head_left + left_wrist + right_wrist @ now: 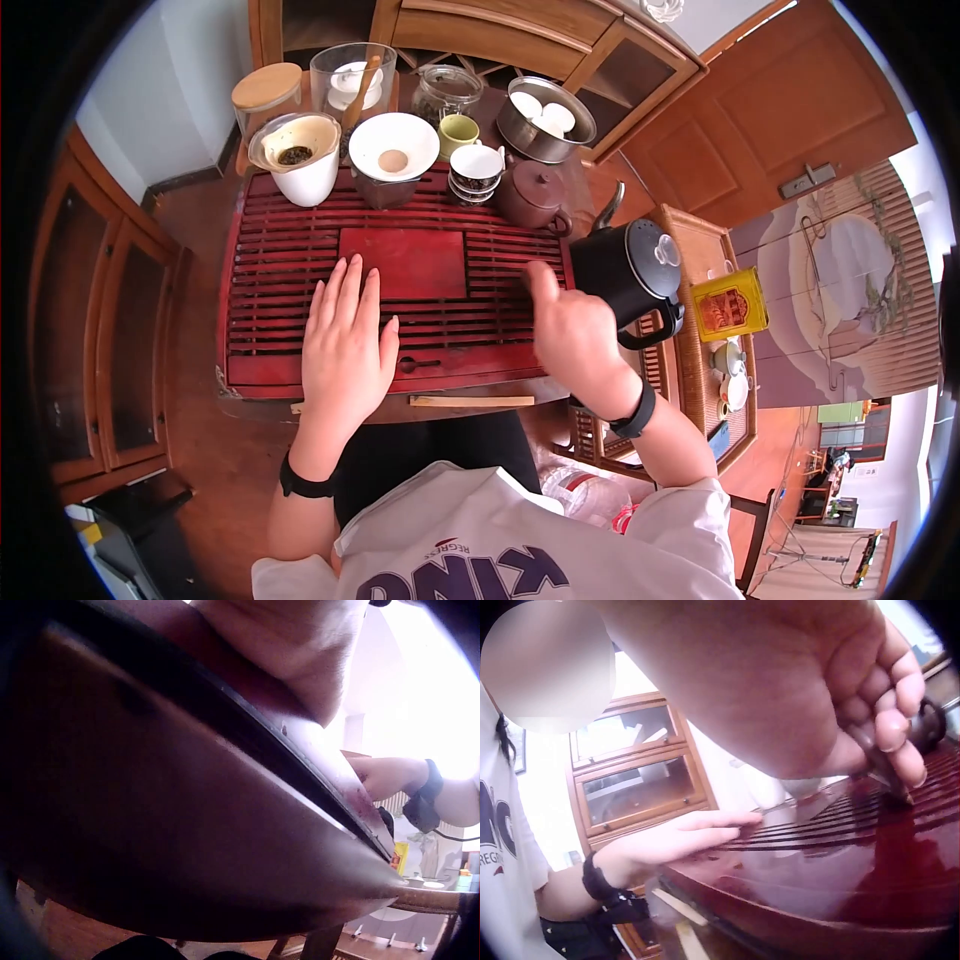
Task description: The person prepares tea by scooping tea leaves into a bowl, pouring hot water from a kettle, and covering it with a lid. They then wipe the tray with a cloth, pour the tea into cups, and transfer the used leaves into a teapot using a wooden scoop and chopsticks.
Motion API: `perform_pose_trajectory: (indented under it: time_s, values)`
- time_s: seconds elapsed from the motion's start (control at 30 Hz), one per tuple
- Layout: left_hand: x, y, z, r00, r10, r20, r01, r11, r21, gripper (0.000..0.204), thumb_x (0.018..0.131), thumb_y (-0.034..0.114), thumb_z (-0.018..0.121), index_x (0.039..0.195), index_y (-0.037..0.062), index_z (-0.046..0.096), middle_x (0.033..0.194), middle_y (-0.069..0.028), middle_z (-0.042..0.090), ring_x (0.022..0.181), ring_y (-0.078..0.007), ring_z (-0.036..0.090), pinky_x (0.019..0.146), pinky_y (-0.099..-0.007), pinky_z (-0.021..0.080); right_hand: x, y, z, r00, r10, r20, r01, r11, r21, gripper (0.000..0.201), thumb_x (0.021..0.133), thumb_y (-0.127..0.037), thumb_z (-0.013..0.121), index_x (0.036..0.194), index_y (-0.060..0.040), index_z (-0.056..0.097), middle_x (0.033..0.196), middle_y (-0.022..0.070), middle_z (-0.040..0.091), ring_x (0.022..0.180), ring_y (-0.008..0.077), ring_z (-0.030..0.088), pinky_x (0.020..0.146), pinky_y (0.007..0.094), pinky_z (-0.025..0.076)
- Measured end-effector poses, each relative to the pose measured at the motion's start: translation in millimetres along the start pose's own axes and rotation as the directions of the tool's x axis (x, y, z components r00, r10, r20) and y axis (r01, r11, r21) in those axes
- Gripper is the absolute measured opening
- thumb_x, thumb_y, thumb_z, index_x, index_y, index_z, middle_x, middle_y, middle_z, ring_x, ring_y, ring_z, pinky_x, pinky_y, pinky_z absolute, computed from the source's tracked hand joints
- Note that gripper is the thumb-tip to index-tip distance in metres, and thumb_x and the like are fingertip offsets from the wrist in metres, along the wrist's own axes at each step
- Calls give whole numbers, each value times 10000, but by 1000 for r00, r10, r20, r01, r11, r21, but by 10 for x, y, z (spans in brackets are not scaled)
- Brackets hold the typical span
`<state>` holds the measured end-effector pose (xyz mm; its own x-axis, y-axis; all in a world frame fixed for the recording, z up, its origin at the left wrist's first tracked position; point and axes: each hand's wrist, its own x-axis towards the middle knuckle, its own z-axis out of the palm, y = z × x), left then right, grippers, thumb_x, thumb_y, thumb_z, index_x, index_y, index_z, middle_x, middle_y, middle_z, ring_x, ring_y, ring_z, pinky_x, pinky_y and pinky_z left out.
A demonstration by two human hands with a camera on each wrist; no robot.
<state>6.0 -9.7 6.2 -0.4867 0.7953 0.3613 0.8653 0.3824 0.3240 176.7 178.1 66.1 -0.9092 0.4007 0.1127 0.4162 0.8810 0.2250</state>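
My left hand (345, 345) rests flat on the slatted red tea tray (300, 362), fingers straight and pointing to the tray's far side. In the right wrist view, my right hand (810, 697) pinches a slim dark brown piece (886, 776) between thumb and fingers; I cannot tell its kind. The lower end of this piece is at the slats. From above, the right hand (575, 335) hides most of it, over the tray's right side. A brown teapot (533, 195) stands behind that hand, and a black electric kettle (628, 265) to its right.
Along the tray's back stand a white filter cup (310, 180), a white funnel (405, 135) and stacked cups (474, 165). Behind them are a glass jar (447, 90) and a metal pot (546, 140). A yellow tin (729, 303) sits on the side table at right.
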Motion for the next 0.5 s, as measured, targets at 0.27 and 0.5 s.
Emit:
perform_pose_trajectory:
  time_s: [0.27, 0.5]
  values:
    - [-6, 1, 7, 1000, 4, -11, -4, 1000, -5, 502, 928, 169, 575, 1373, -43, 480, 1483, -210, 423, 1397, -373, 377, 1160, -496, 303, 85, 53, 72, 983, -54, -178, 81, 985, 151, 370, 741, 7, 597, 1106, -43, 564, 834, 100, 621, 813, 266, 631, 689, 367, 527]
    - [10, 19, -26, 1000, -11, -10, 11, 1000, -6, 495, 923, 167, 582, 1359, -48, 492, 1472, -216, 431, 1388, -375, 386, 1156, -491, 309, 709, -152, 26, 956, -240, -167, 281, 915, 289, 265, 768, 20, 569, 1023, -7, 636, 914, 140, 669, 891, 318, 648, 773, 401, 536]
